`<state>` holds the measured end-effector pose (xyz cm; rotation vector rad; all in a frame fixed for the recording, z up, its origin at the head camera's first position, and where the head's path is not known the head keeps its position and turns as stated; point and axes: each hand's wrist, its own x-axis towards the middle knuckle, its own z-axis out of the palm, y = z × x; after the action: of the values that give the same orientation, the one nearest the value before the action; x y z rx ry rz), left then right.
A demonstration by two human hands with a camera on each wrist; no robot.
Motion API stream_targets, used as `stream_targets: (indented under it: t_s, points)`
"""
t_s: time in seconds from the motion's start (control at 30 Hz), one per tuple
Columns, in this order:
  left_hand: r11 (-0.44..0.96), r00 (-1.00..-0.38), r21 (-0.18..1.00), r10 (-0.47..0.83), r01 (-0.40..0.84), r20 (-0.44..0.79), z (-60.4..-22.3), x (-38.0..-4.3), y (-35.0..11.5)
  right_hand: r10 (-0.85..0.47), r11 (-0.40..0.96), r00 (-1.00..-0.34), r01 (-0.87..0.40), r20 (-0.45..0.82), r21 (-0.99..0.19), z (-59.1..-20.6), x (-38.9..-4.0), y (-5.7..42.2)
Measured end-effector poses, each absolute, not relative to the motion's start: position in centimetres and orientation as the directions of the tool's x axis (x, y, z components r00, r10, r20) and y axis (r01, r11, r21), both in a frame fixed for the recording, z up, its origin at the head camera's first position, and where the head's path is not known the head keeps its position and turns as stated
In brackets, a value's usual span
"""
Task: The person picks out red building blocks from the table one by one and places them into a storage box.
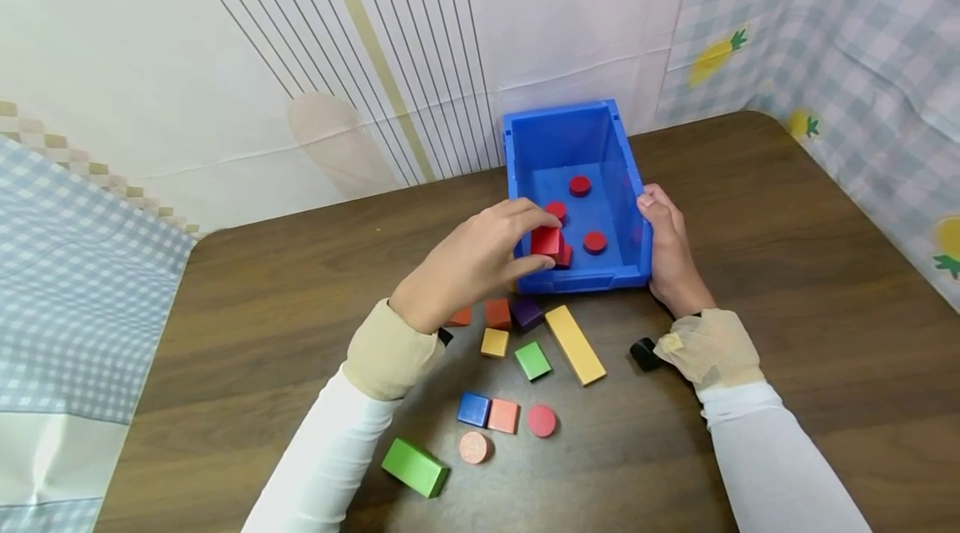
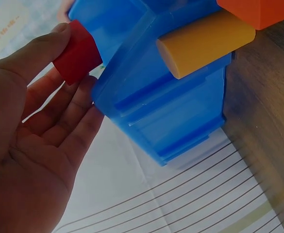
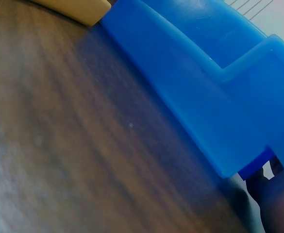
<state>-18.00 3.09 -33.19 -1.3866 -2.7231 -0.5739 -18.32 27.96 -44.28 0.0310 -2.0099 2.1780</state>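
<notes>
My left hand (image 1: 487, 249) pinches a red block (image 1: 546, 242) between thumb and fingers, over the front left part of a blue plastic bin (image 1: 581, 279). In the left wrist view the red block (image 2: 77, 52) is at the fingertips, beside the bin's wall (image 2: 146, 82). Inside the bin lie a second red block (image 1: 565, 256), partly hidden by the held one, and several red discs (image 1: 580, 186). My right hand (image 1: 671, 253) grips the bin's right side near the front, thumb at the rim. Only its dark edge shows in the right wrist view, by the bin's corner (image 3: 229, 165).
Loose blocks lie before the bin: a long yellow one (image 1: 575, 345), a purple one (image 1: 527, 314), and small green (image 1: 533, 361), blue (image 1: 474, 409) and pink (image 1: 503, 415) ones. A yellow cylinder (image 2: 205, 41) sits against the bin's side. A printed cloth (image 1: 585, 24) hangs behind the table.
</notes>
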Motion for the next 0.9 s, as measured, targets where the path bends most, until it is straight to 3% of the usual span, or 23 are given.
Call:
stream_targets:
  t_s: [0.5, 0.9]
  points:
    - [0.547, -0.611, 0.288, 0.76, 0.786, 0.223, -34.1, -18.5, 3.5, 0.122, -0.074, -0.983, -0.144, 0.134, -0.987, -44.2, -18.3, 27.9]
    - [0.608, -0.631, 0.177, 0.763, 0.774, 0.137, -33.7, -18.9, 4.6, 0.125, -0.066, -0.983, -0.147, 0.138, -0.987, -44.4, -18.4, 28.0]
